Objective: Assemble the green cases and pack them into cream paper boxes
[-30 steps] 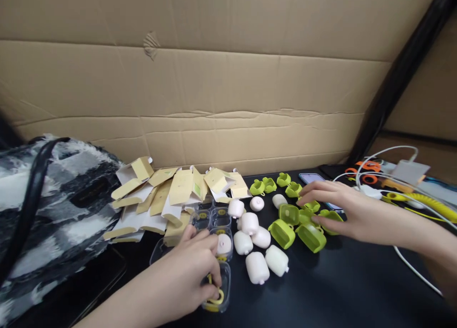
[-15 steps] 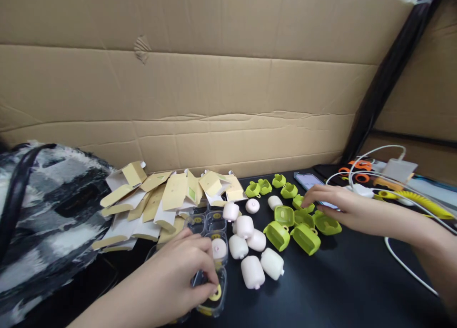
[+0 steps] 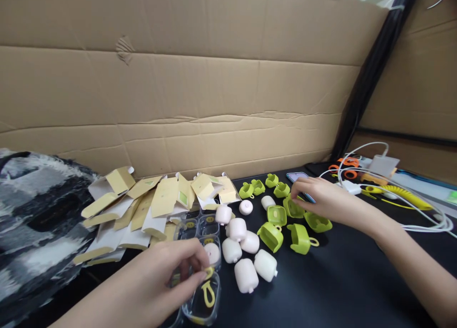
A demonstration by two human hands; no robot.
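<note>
Yellow loop [image 3: 208, 294] pinched in L hand [image 3: 166, 271], hanging over clear case [image 3: 216, 297], near side, L of ctr. R hand [image 3: 323, 193] well apart, fingers bent at green case [image 3: 294, 208]; can't tell if gripping. Blk tabletop [image 3: 321, 290]; cream boxes [image 3: 165, 195] far L; creased cardboard wall [image 3: 214, 90] behind.

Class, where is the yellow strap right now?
In the head view, low and left of centre: the yellow strap is pinched in the left hand, over a clear case, left of a pale barrel-shaped piece.
</note>
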